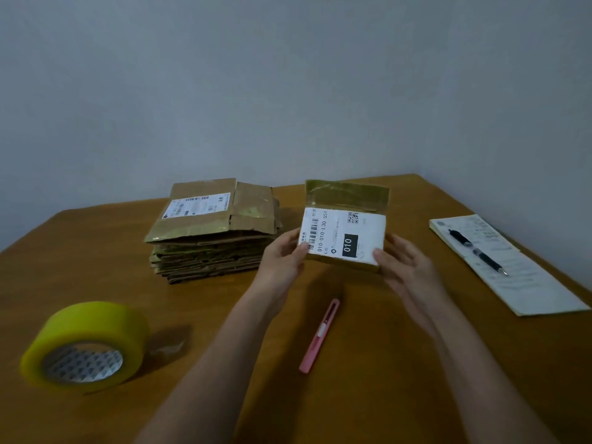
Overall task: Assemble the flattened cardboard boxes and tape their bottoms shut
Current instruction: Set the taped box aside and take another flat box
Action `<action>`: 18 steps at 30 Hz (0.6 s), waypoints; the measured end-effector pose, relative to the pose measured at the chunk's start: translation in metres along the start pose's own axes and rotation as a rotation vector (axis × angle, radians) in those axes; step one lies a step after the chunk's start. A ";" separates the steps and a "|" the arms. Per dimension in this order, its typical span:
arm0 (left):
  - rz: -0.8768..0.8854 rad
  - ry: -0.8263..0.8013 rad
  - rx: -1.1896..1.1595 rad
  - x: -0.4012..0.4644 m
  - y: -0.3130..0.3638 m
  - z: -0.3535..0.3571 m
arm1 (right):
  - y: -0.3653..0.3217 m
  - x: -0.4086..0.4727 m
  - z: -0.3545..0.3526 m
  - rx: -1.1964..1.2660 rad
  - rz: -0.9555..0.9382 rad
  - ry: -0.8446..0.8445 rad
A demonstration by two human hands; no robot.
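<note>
Nearest on the wooden table (368, 363) lie a yellow tape roll (84, 344) at the left and a pink cutter (319, 335) in the middle. Above the cutter, the left hand (282, 256) and right hand (402, 262) pinch a small labelled cardboard box (344, 229) by its sides, lifted off the table. Farther back left is the stack of flattened boxes (213, 232); at the right, a pen (477, 251) on a notepad (512, 277).

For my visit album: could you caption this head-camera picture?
Both hands, left and right, hold a small labelled cardboard box above a wooden table, beside stacked flattened boxes.
</note>
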State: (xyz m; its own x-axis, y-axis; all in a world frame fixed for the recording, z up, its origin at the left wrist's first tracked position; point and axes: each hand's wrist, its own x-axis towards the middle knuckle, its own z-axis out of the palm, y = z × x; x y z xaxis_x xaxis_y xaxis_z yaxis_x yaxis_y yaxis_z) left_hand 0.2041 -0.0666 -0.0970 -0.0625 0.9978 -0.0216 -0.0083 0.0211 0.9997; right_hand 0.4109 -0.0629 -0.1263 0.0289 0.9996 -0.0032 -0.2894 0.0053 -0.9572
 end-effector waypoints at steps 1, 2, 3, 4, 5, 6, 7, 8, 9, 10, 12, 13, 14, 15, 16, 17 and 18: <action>-0.002 -0.007 0.003 0.005 0.000 0.002 | -0.001 0.004 -0.003 0.023 0.032 -0.025; -0.005 -0.012 0.004 0.011 0.000 0.003 | -0.002 0.007 -0.005 0.031 0.049 -0.033; -0.005 -0.016 0.008 0.017 -0.001 0.005 | -0.001 0.011 -0.006 0.028 0.048 -0.029; -0.004 -0.015 0.011 0.024 -0.001 0.006 | 0.000 0.015 -0.004 0.015 0.028 -0.015; 0.002 -0.003 0.029 0.031 -0.002 0.008 | 0.003 0.021 -0.003 -0.002 -0.001 0.022; 0.016 0.021 0.069 0.038 -0.003 0.010 | 0.005 0.027 -0.002 -0.023 -0.041 0.064; 0.036 0.064 0.139 0.044 -0.004 0.011 | 0.008 0.035 0.000 -0.057 -0.079 0.115; 0.064 0.117 0.219 0.049 -0.005 0.013 | 0.012 0.043 0.002 -0.113 -0.118 0.163; 0.104 0.172 0.302 0.053 -0.005 0.013 | 0.015 0.050 0.005 -0.203 -0.155 0.211; 0.156 0.216 0.382 0.055 -0.007 0.012 | 0.019 0.059 0.007 -0.317 -0.186 0.258; 0.280 0.256 0.514 0.057 -0.009 0.006 | 0.027 0.074 0.013 -0.542 -0.218 0.348; 0.346 0.266 0.576 0.058 -0.010 0.003 | 0.030 0.080 0.017 -0.622 -0.208 0.387; 0.411 0.280 0.630 0.058 -0.011 -0.001 | 0.034 0.085 0.022 -0.681 -0.200 0.416; 0.472 0.296 0.670 0.058 -0.011 -0.005 | 0.038 0.090 0.026 -0.721 -0.193 0.430; 0.528 0.311 0.692 0.059 -0.011 -0.009 | 0.041 0.094 0.031 -0.753 -0.187 0.439; 0.573 0.324 0.706 0.060 -0.011 -0.012 | 0.044 0.098 0.034 -0.770 -0.188 0.451; 0.609 0.337 0.716 0.061 -0.011 -0.016 | 0.046 0.101 0.038 -0.784 -0.190 0.458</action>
State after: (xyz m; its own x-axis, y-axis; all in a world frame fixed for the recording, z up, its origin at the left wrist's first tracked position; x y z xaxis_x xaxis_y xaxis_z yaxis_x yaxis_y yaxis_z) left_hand 0.1845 -0.0069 -0.1099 -0.1369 0.7833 0.6064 0.7162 -0.3447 0.6069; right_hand 0.3645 0.0395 -0.1602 0.4327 0.8744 0.2194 0.4835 -0.0197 -0.8751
